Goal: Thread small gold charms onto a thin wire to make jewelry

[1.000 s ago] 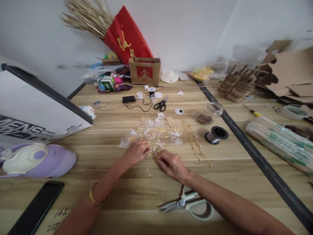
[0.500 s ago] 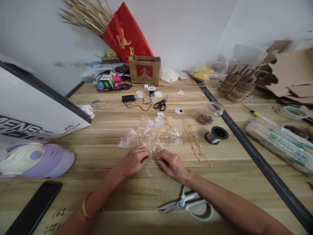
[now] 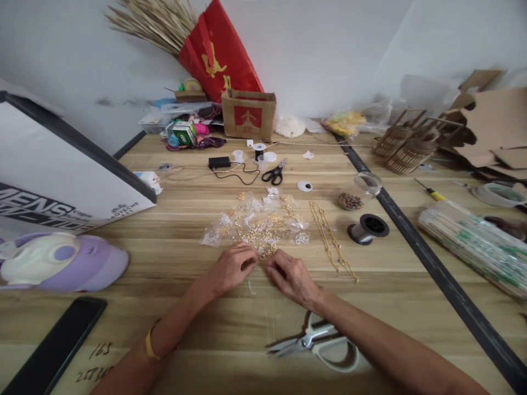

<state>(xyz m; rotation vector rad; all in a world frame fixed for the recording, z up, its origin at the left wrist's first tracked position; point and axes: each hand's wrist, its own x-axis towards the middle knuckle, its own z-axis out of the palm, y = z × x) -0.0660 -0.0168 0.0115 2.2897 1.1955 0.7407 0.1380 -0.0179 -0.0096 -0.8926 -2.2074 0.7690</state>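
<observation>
My left hand (image 3: 235, 267) rests at the near edge of a pile of small gold and clear beads (image 3: 260, 235), thumb and fingers pinched together. Opposite it, my right hand (image 3: 293, 277) is also closed in a pinch, a small gap away. Whatever lies between the fingertips is too small to make out. A short strand of clear beads (image 3: 251, 287) lies on the wood just below my left hand. Faint thin lines, perhaps clear thread, run down the table toward the white-handled scissors (image 3: 307, 342), which lie partly open under my right forearm.
To the right lie a gold chain (image 3: 327, 241), a wire spool (image 3: 368, 229) and a jar of mixed beads (image 3: 351, 201). Black scissors (image 3: 274, 174) sit behind the pile. A phone (image 3: 55, 345) and a purple-and-white object (image 3: 88, 263) are at left, bundled sticks (image 3: 473, 247) at far right.
My left hand has moved slightly right and up, closer to the bead pile's near edge. My right hand stays almost in place. The whole view has shifted a little.
</observation>
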